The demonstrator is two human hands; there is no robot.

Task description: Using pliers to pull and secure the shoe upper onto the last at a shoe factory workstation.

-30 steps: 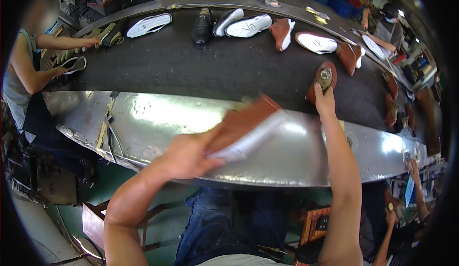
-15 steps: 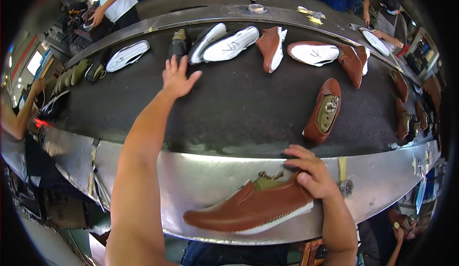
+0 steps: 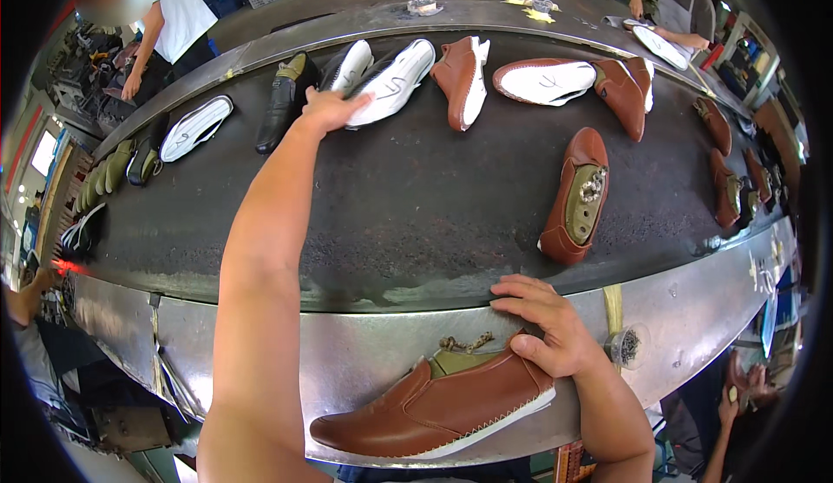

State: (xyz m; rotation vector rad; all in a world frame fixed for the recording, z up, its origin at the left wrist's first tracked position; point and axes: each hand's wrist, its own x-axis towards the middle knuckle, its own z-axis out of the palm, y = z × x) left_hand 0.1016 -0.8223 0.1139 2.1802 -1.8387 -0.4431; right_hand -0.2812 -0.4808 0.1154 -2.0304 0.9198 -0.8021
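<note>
My left hand reaches far across the dark surface to a pair of black shoes with white undersides. Its thumb lies over the underside of the right black shoe, while the other fingers are partly hidden by the left black shoe. Close to me, a brown slip-on shoe with an olive insert and white stitched sole edge lies on the metal ledge, toe to the left. My right hand is at its heel, thumb against the collar and fingers spread apart above the ledge.
A brown shoe stands on the dark belt-like surface. More shoes line the far side, including a black shoe and a brown upturned shoe. Small nails fill a round dish on the metal ledge. Other people work around.
My left hand has moved from beside the dark shoe onto the pair with white undersides, its fingers closing there. My right hand stays at the brown shoe's heel. The whole view has shifted slightly.
</note>
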